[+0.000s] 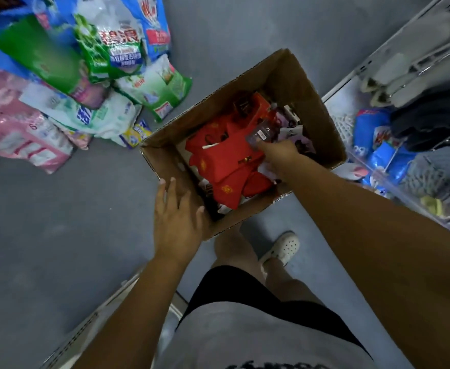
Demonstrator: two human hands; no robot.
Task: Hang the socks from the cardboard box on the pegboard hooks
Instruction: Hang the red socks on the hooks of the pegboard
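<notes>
From the head view, we reach into the cardboard box [313, 102] on the grey floor [58, 222]. Our right hand [278, 154] pinches a dark packet [264, 134] above the red socks [226, 158] that fill the box. Our left hand [176, 211] hovers over the near corner with its fingers spread and holds nothing. Detergent bags [106, 54] lie to the left.

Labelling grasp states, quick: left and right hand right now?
Left hand: open, fingers straight over the brown cardboard box corner.
Right hand: pinching a clear plastic sock packet.
</notes>
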